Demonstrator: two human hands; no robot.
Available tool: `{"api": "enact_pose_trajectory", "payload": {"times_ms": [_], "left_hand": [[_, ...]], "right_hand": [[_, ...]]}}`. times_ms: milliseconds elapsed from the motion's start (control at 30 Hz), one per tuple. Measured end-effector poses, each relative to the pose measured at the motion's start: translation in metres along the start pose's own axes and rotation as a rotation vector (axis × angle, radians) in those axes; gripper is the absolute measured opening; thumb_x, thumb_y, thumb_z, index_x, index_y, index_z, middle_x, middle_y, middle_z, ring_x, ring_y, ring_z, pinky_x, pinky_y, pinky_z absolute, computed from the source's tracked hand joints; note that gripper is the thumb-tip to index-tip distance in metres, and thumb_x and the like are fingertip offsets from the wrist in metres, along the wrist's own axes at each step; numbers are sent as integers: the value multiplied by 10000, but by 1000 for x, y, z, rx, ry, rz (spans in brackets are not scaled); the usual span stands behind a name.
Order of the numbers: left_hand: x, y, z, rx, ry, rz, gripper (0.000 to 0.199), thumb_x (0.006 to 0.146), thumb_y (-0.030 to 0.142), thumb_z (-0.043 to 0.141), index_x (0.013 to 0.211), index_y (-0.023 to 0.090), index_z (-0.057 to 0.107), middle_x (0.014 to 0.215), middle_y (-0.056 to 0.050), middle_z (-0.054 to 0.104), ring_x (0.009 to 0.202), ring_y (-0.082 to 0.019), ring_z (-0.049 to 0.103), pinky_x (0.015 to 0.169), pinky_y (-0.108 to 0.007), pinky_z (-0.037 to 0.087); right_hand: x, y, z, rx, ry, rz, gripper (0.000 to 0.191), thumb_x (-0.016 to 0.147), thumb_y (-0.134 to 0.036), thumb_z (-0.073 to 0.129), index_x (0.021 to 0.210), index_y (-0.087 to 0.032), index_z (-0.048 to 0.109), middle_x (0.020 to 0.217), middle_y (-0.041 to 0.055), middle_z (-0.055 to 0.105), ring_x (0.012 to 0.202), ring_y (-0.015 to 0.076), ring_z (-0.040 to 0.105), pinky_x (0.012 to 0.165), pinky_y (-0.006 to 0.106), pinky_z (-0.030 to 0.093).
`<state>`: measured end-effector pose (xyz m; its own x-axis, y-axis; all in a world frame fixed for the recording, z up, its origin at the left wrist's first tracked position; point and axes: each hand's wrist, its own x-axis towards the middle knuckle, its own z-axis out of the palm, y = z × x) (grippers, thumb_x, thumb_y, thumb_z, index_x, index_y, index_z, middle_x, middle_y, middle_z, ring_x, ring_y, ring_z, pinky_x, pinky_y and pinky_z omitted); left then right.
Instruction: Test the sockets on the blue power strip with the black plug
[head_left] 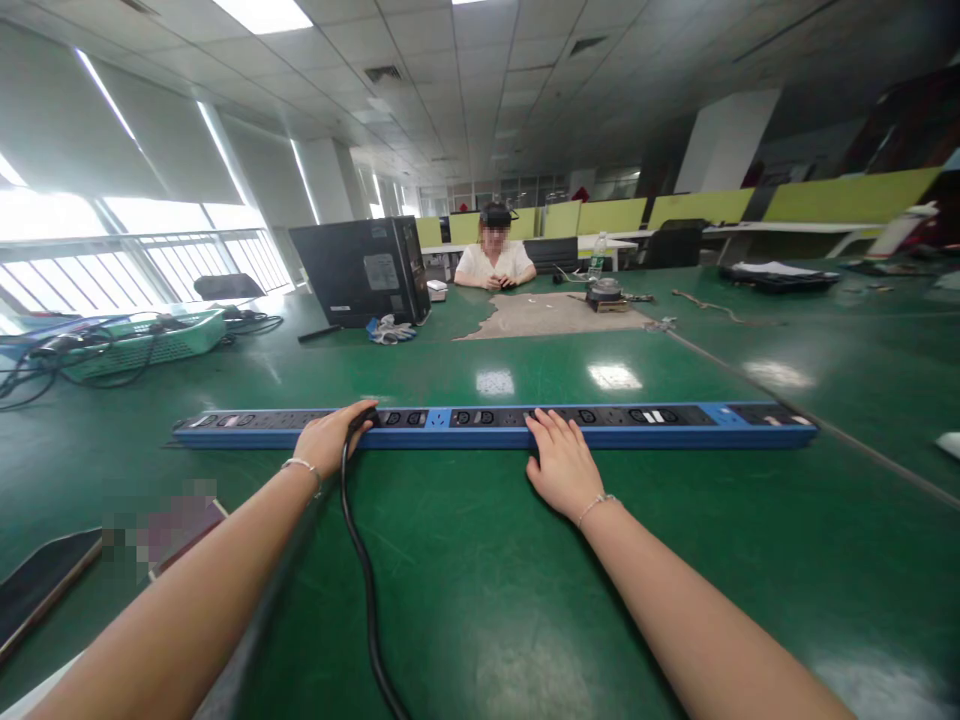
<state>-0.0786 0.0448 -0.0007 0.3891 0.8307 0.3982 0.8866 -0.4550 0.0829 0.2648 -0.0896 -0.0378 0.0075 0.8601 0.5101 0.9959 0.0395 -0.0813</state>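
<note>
A long blue power strip (pixel 495 437) with rows of black sockets lies across the green table in front of me. My left hand (pixel 330 437) is closed around a black plug (pixel 364 416) at the strip's left half. Whether its pins are inside a socket is hidden by my fingers. From the plug a black cable (pixel 360 560) runs down toward the table's near edge. My right hand (pixel 562 458) grips the strip right of its middle, fingers over the top and thumb at the front side.
A black computer case (pixel 360 270) stands at the back left, with gloves (pixel 390 330) beside it. Farther left is a green basket (pixel 150 345) with cables. Across the table sits another person (pixel 495 255), hands together. A roll of tape (pixel 604 290) and a bottle (pixel 598 256) stand at the back.
</note>
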Motion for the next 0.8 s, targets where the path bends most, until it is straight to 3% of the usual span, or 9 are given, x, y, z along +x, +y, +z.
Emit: {"api": "enact_pose_trajectory", "payload": {"times_ms": [133, 233, 300, 467, 633, 800], "left_hand": [[4, -4, 4, -185, 56, -41, 372, 815, 430, 447, 1147, 302, 558, 1014, -24, 682, 881, -219, 645, 801, -341, 492], [9, -1, 1, -385, 338, -187, 383, 828, 406, 411, 1146, 236, 538, 1031, -49, 663, 854, -187, 642, 771, -327, 510], [11, 7, -4, -425, 421, -227, 406, 837, 408, 387, 1170, 210, 512, 1068, -66, 644, 884, -187, 632, 783, -336, 509], [14, 46, -7, -390, 132, 20, 413, 823, 439, 439, 1166, 228, 530, 1108, -49, 641, 991, -205, 606, 891, -337, 462], [23, 85, 3, -364, 44, 29, 403, 851, 411, 408, 1199, 228, 496, 1104, -54, 647, 982, -197, 615, 877, -324, 467], [31, 101, 8, -289, -41, 46, 398, 863, 412, 390, 1206, 233, 483, 1059, -66, 662, 929, -209, 635, 821, -329, 485]], "right_hand": [[-1, -1, 2, 17, 24, 19, 545, 748, -181, 450, 1292, -146, 448, 1387, 75, 413, 1292, 222, 312, 1083, 410, 185], [-1, -1, 4, 24, 42, 23, 545, 746, -176, 448, 1290, -147, 451, 1383, 75, 419, 1297, 216, 304, 1087, 401, 176], [-1, -2, 5, 28, 48, 21, 544, 747, -177, 447, 1290, -147, 452, 1384, 73, 417, 1299, 214, 299, 1091, 397, 168], [-1, -2, 4, 49, 55, 27, 543, 744, -173, 451, 1286, -143, 453, 1383, 74, 419, 1298, 217, 296, 1089, 404, 172], [-1, -1, 5, 67, 65, 17, 539, 740, -158, 446, 1278, -138, 461, 1376, 82, 427, 1295, 220, 304, 1086, 408, 179], [-1, -1, 6, 93, 80, 23, 548, 726, -140, 446, 1273, -139, 464, 1367, 84, 439, 1294, 218, 307, 1084, 409, 184]]}}
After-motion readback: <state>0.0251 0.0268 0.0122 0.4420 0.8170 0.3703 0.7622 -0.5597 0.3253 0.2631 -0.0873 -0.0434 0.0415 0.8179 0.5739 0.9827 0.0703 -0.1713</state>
